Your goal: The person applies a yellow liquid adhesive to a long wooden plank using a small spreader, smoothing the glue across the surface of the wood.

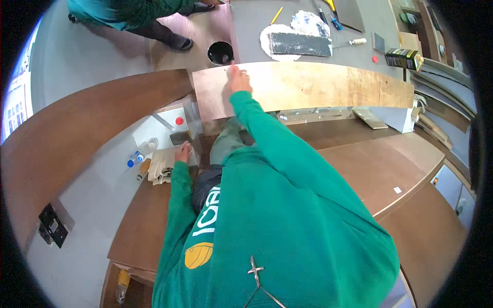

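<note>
My right hand [239, 80] lies on the left end of a long pale wooden board [308, 84], fingers stretched out toward its far edge. Nothing shows in its grip. My left hand [184, 152] is lower and to the left, beside a small dark flat square piece [181, 137] and a stack of brown paper or cloth [162, 163]. Its fingers are small and partly hidden, so I cannot tell whether it grips anything.
Beyond the board, a dark rectangular block [300, 44] lies on white crumpled material, near a screwdriver [358, 41]. A black bucket [220, 53] stands close to another person's feet [182, 43]. At left, a brown curved panel [92, 105] rises; plastic bottles [135, 158] lie below it.
</note>
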Available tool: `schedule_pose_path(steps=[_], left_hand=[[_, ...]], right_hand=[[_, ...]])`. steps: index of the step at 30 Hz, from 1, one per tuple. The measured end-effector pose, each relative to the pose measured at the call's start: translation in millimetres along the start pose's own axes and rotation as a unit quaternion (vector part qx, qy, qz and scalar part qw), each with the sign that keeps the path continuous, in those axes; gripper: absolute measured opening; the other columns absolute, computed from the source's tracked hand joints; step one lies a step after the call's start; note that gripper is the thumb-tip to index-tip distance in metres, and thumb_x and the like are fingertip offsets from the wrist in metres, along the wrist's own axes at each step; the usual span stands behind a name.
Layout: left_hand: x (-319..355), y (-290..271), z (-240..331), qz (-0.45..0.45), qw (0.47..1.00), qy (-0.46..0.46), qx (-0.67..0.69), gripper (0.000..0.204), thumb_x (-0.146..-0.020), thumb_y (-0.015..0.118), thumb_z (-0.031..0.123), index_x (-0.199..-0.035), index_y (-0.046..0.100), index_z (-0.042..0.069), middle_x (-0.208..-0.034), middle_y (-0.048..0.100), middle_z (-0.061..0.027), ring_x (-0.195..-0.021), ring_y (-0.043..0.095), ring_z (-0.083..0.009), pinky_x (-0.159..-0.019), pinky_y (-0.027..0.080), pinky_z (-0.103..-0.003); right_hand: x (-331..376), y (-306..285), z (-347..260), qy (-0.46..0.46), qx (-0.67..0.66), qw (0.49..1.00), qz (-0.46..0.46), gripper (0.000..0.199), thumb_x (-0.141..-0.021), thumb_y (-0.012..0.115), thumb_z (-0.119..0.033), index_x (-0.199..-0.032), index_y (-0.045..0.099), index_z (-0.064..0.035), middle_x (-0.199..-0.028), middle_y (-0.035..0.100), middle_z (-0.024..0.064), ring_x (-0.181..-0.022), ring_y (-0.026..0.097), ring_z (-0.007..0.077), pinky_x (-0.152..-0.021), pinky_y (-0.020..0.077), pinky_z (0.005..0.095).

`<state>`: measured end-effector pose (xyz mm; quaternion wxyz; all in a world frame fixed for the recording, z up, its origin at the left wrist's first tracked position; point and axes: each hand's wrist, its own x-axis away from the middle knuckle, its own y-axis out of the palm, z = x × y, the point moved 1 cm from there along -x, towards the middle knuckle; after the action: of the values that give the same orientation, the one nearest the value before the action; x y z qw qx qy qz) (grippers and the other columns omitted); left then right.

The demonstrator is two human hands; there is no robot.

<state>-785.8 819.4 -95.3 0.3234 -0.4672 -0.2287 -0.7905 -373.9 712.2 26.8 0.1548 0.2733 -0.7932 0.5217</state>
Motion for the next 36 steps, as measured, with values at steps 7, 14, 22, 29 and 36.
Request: schedule_pose_path(steps=[7, 14, 22, 29, 36], left_hand=[[-6.1, 23.8, -14.5, -0.008, 0.999, -0.031, -0.017, 0.047, -0.090, 0.062, 0.031, -0.129, 0.053, 0.007, -0.086, 0.063, 0.0001, -0.067, 0.055, -0.0075, -0.054, 0.043, -0.022], [13.9, 28.9, -3.3, 0.037, 0.999, -0.013, -0.027, 0.046, -0.090, 0.063, 0.031, -0.127, 0.055, 0.006, -0.090, 0.064, -0.0015, -0.066, 0.053, -0.0069, -0.055, 0.043, -0.022], [20.3, 14.2, 2.9, 0.050, 0.998, -0.021, 0.008, 0.045, -0.090, 0.064, 0.032, -0.125, 0.057, 0.006, -0.092, 0.064, -0.0008, -0.075, 0.057, -0.0080, -0.059, 0.044, -0.021], [26.1, 13.7, 14.5, 0.042, 0.998, -0.020, -0.028, 0.043, -0.090, 0.063, 0.034, -0.124, 0.059, 0.008, -0.098, 0.065, -0.0012, -0.077, 0.058, -0.0075, -0.059, 0.044, -0.020], [29.7, 8.8, -4.0, 0.035, 0.999, -0.017, -0.029, 0.043, -0.092, 0.061, 0.030, -0.128, 0.055, 0.008, -0.109, 0.063, -0.0022, -0.086, 0.059, -0.0098, -0.066, 0.046, -0.022]], right_hand=[[-8.7, 19.8, -17.2, -0.019, 0.063, 0.995, 0.079, 0.041, -0.092, 0.047, -0.020, -0.131, 0.041, -0.0093, -0.133, 0.044, 0.0173, -0.120, 0.046, 0.0346, -0.084, 0.0498, 0.0493], [0.9, 15.6, -32.9, -0.090, 0.065, 0.994, -0.006, 0.044, -0.092, 0.048, -0.021, -0.133, 0.040, -0.0104, -0.134, 0.043, 0.0161, -0.121, 0.045, 0.0351, -0.088, 0.0471, 0.0506], [7.1, 16.8, -2.6, -0.026, 0.097, 0.993, 0.057, 0.047, -0.088, 0.052, -0.020, -0.133, 0.041, -0.0139, -0.130, 0.046, 0.0177, -0.117, 0.048, 0.0382, -0.085, 0.0512, 0.0474], [-2.2, 63.2, -79.1, -0.097, 0.070, 0.992, 0.036, 0.045, -0.090, 0.047, -0.017, -0.134, 0.040, -0.0120, -0.131, 0.046, 0.0163, -0.119, 0.047, 0.0368, -0.087, 0.0490, 0.0504], [-16.9, 43.2, -78.0, -0.135, 0.061, 0.989, 0.016, 0.042, -0.091, 0.046, -0.021, -0.132, 0.043, -0.0128, -0.132, 0.046, 0.0157, -0.117, 0.049, 0.0377, -0.084, 0.0485, 0.0518]])
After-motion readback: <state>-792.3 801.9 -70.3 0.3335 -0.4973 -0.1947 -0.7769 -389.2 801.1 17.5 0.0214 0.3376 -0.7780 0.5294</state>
